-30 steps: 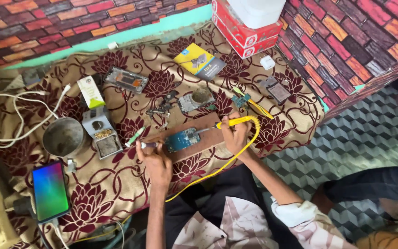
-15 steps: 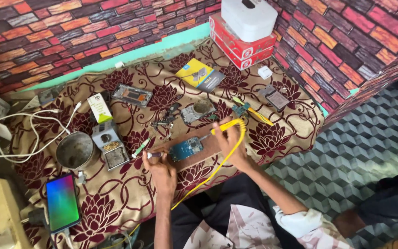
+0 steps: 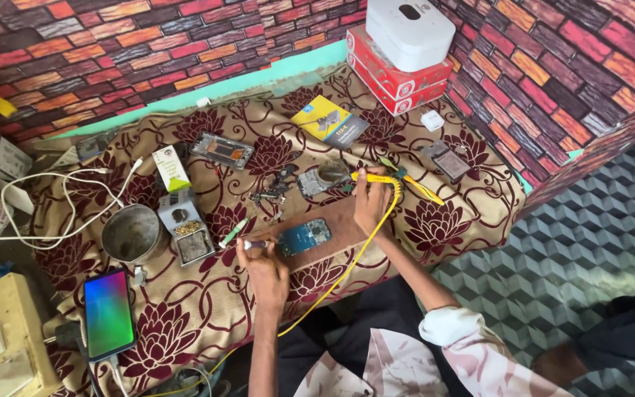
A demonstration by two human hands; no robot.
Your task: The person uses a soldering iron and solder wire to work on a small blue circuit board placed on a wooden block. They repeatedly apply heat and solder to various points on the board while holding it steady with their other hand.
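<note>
A blue circuit board (image 3: pixel 304 237) lies on a brown wooden board (image 3: pixel 336 220) over a low table with a floral cloth (image 3: pixel 185 316). My left hand (image 3: pixel 262 263) pinches a thin metal tool (image 3: pixel 253 244) whose tip is at the circuit board's left edge. My right hand (image 3: pixel 370 200) grips a yellow-handled soldering iron (image 3: pixel 376 179) just right of the circuit board; its yellow cable (image 3: pixel 347 268) runs down toward my lap.
A lit phone (image 3: pixel 109 314) lies front left. A metal cup (image 3: pixel 132 233), a small metal stand (image 3: pixel 185 228), a white-green box (image 3: pixel 170 169), a phone frame (image 3: pixel 222 150), loose parts (image 3: pixel 325 176), a yellow booklet (image 3: pixel 329 121) and red boxes (image 3: pixel 395 70) surround the work. White cables (image 3: pixel 53 198) trail left.
The view has shifted so the table sits lower and more central. My right hand has moved up with the soldering iron. My left hand stays at the circuit board.
</note>
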